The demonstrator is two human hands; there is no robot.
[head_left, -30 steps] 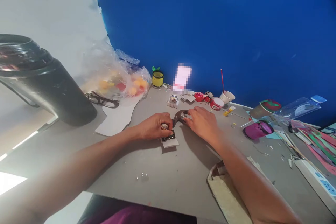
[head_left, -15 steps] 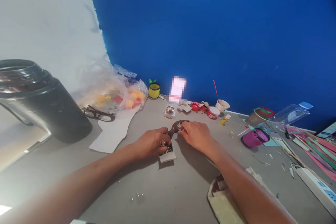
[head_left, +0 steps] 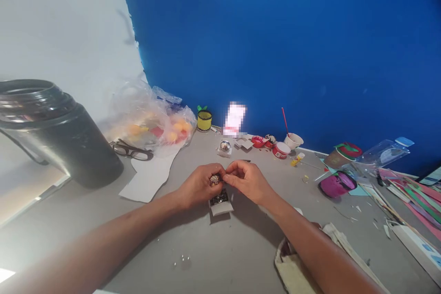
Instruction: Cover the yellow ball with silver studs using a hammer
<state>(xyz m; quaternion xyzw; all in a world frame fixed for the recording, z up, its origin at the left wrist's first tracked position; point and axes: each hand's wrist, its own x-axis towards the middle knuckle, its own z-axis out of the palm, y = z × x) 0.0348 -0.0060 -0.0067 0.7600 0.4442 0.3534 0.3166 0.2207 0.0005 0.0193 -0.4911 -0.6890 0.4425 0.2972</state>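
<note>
My left hand [head_left: 198,186] is closed, its fingers curled around a round, shiny gold-and-silver beaded piece [head_left: 214,180]. Against its fingertips, my right hand [head_left: 250,183] pinches with thumb and forefinger; what lies in that pinch is too small to make out. Just below the left fingers sits a dark glittery piece [head_left: 219,198] on a folded white card [head_left: 222,208], resting on the table. A dark tip [head_left: 245,161] shows behind the right hand, the rest of it hidden. Farther back, a silver dome-shaped piece [head_left: 225,146] rests on a small white card.
A large dark flask [head_left: 86,142], glasses [head_left: 134,151] and white paper [head_left: 151,174] are at left. Red tub [head_left: 281,149], paper cup [head_left: 293,140] and glue stick [head_left: 297,159] stand behind. A cloth pouch [head_left: 292,266] lies under my right forearm; a power strip [head_left: 413,243] is at right.
My right hand has left the curved dark-brown piece it was touching and now meets my left fingertips in a pinch. The round beaded piece and the glittery piece show more fully.
</note>
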